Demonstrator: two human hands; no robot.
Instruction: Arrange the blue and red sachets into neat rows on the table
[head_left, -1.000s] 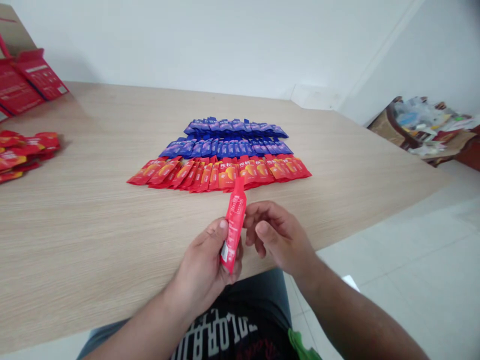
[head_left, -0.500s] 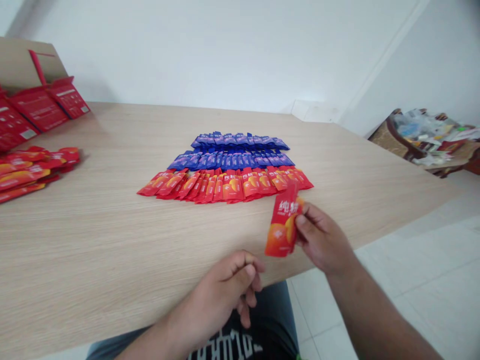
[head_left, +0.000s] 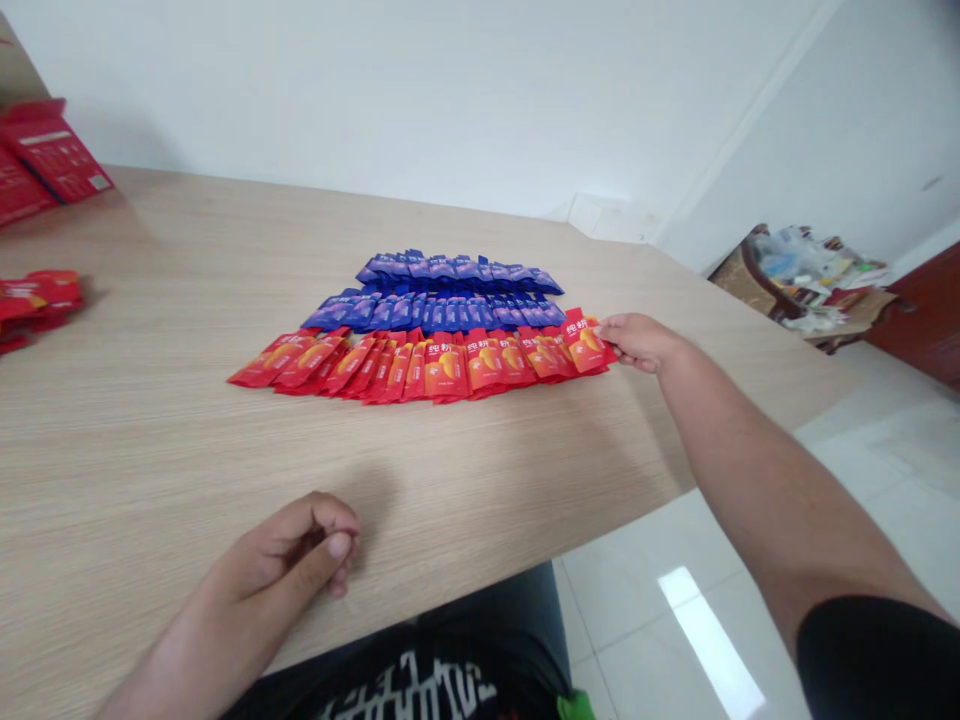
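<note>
My right hand (head_left: 637, 342) reaches far forward and pinches a red sachet (head_left: 586, 342) at the right end of a fanned row of red sachets (head_left: 420, 363) on the wooden table (head_left: 187, 430). The held sachet lies on or just over the row's last piece. Behind that row lie two rows of blue sachets (head_left: 442, 295). My left hand (head_left: 289, 560) rests near the table's front edge with its fingers loosely curled and nothing in them.
A pile of red sachets (head_left: 34, 300) lies at the table's left edge, with red cartons (head_left: 45, 160) behind it. To the right, past the table, a low stand (head_left: 806, 280) holds clutter over a white tiled floor.
My left hand passed the red sachet to my right hand, then drew back toward me. The right hand turned the sachet face-up and carried it forward to the right end of the red row.
</note>
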